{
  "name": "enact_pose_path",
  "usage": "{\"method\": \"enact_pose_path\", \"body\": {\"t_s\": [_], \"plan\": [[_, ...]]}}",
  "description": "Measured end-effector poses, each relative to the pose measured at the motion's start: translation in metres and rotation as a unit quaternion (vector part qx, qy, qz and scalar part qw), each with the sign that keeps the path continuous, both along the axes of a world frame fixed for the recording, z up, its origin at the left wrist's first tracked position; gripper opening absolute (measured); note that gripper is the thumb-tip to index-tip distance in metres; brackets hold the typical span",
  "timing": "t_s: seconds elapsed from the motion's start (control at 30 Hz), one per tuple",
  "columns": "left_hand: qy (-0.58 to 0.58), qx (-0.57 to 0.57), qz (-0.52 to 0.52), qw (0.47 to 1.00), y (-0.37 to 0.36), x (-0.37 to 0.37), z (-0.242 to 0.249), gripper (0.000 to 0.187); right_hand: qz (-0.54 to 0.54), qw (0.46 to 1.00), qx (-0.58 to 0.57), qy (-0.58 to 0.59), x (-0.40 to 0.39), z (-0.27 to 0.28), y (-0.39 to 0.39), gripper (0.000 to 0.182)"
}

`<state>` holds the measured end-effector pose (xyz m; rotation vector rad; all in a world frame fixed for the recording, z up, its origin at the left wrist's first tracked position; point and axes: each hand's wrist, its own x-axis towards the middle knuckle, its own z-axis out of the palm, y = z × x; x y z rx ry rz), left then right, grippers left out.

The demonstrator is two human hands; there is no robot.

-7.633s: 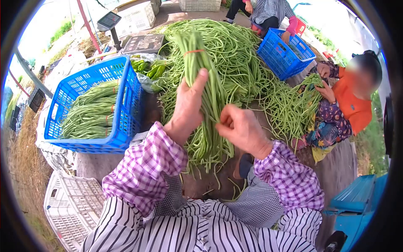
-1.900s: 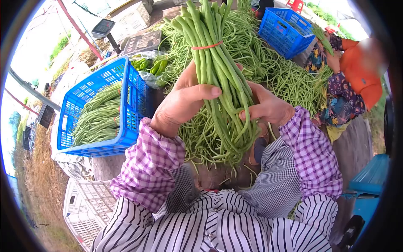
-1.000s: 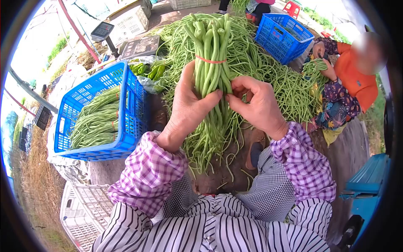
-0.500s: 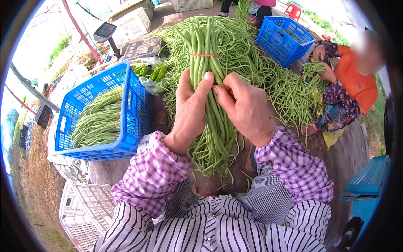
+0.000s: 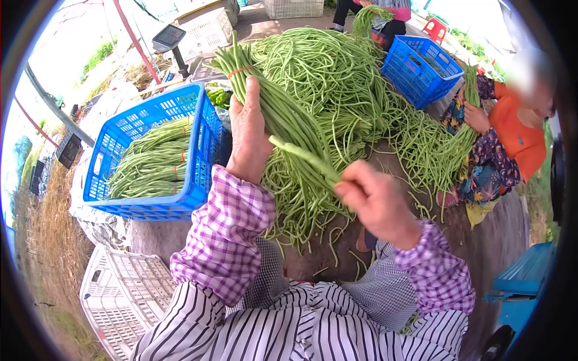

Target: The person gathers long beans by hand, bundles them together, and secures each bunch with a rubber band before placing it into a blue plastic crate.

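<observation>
A bunch of green long beans (image 5: 282,111), bound near one end by a red band (image 5: 241,72), slants across in front of me. My left hand (image 5: 248,137) is closed around its upper part, thumb upward, the other fingers mostly hidden. My right hand (image 5: 380,201), slightly blurred, pinches a thick pale-green long bean (image 5: 306,157) that points up and left across the bunch. The bunch's loose lower ends hang above the ground. Beyond them lies a big heap of long beans (image 5: 325,66).
A blue crate (image 5: 201,150) of banded bean bunches stands at left, with a white crate (image 5: 123,295) nearer me. Another blue crate (image 5: 415,75) is at the back right. A person in orange (image 5: 518,132) holds beans at right; another person (image 5: 397,27) sits behind. A scale display (image 5: 168,37) stands back left.
The bunch has tilted to the left, with my left hand still on it. My right hand has moved down and right, off the bunch, and now holds a single bean out from it.
</observation>
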<state>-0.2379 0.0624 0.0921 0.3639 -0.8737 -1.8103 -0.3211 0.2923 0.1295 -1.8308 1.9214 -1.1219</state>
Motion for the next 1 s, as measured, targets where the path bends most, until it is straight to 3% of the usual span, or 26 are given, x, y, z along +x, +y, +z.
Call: {"method": "enact_pose_path", "body": {"t_s": [0.07,0.1,0.13,0.17,0.27,0.4,0.47,0.63,0.73,0.83,0.9,0.97,1.0], "plan": [[-0.015,-0.019,0.003,1.000,0.001,0.002,0.003,0.029,-0.072,0.980,-0.135,-0.124,-0.035,0.002,0.014,0.012],[-0.023,-0.028,0.001,0.999,0.003,0.003,0.006,0.031,-0.118,0.971,-0.122,-0.166,-0.047,0.023,0.031,0.016],[-0.015,-0.013,-0.014,1.000,0.007,0.004,0.010,0.033,-0.177,0.965,-0.157,-0.116,-0.072,0.028,0.049,0.021],[-0.019,-0.025,-0.015,0.999,0.007,0.005,0.010,0.028,-0.218,0.946,-0.194,-0.142,-0.092,0.032,0.069,0.023],[-0.007,-0.019,0.009,1.000,0.002,0.002,0.008,0.026,-0.265,0.872,-0.296,-0.285,-0.163,0.047,0.162,0.024],[-0.011,-0.044,0.004,0.999,-0.005,0.000,0.001,0.025,-0.467,0.785,-0.350,-0.207,-0.222,0.040,0.301,0.029],[-0.017,-0.045,-0.009,0.999,-0.005,0.000,-0.001,0.026,-0.591,0.745,-0.293,-0.098,-0.217,0.038,0.352,0.029],[-0.023,-0.047,-0.030,0.998,-0.004,-0.002,-0.004,0.028,-0.679,0.680,-0.198,0.194,-0.200,0.043,0.450,0.036],[-0.022,-0.038,-0.050,0.998,-0.001,-0.002,-0.002,0.033,-0.682,0.681,-0.010,0.267,-0.183,0.042,0.472,0.036],[0.001,-0.038,-0.079,0.996,0.006,-0.003,0.001,0.037,-0.591,0.728,0.095,0.334,-0.179,0.002,0.458,0.028],[-0.013,-0.038,-0.086,0.995,0.011,-0.004,0.002,0.042,-0.560,0.776,0.268,0.111,-0.158,-0.014,0.413,0.020],[-0.011,-0.044,-0.103,0.994,0.014,-0.005,0.001,0.043,-0.429,0.804,0.410,0.035,-0.153,-0.019,0.361,0.016],[-0.031,-0.036,-0.110,0.993,0.016,-0.004,0.002,0.045,-0.409,0.846,0.339,0.044,-0.148,-0.020,0.325,0.017]]}}
